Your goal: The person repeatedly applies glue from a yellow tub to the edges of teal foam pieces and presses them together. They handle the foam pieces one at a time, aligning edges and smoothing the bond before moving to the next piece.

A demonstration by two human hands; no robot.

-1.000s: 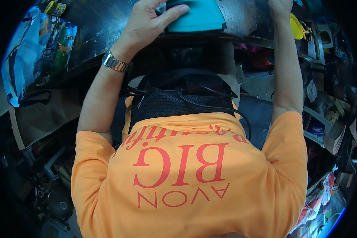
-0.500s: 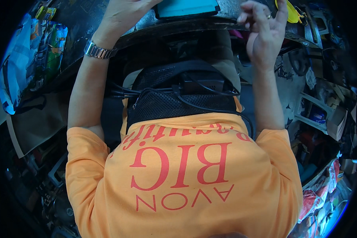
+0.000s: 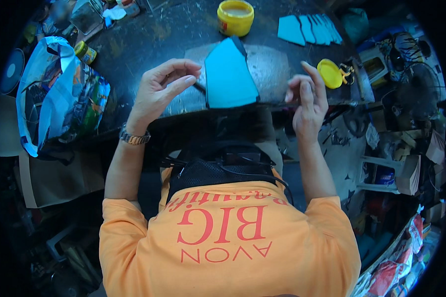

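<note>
A teal flat piece (image 3: 230,76) with dark material showing along its edges lies at the table's front edge, between my hands. My left hand (image 3: 164,89) hovers just left of it, fingers bent and thumb apart from them, with nothing visible in the grasp. A small dark strip shows between that hand and the teal piece; what it is I cannot tell. To the right, my right hand (image 3: 308,99) is raised with its index finger stretched and the others loosely curled, holding nothing. A round yellow lid (image 3: 329,74) lies just beyond it.
An open yellow tub (image 3: 235,19) stands behind the teal piece. Several teal pieces (image 3: 309,29) lie fanned out at the back right. On the left are a blue shopping bag (image 3: 52,99) and a small yellow jar (image 3: 85,52). A white plastic stool (image 3: 379,173) stands at right.
The view has tilted up, bringing the tub and the fanned teal pieces into sight. My left hand now shows whole beside the teal piece; the right remains raised near the lid.
</note>
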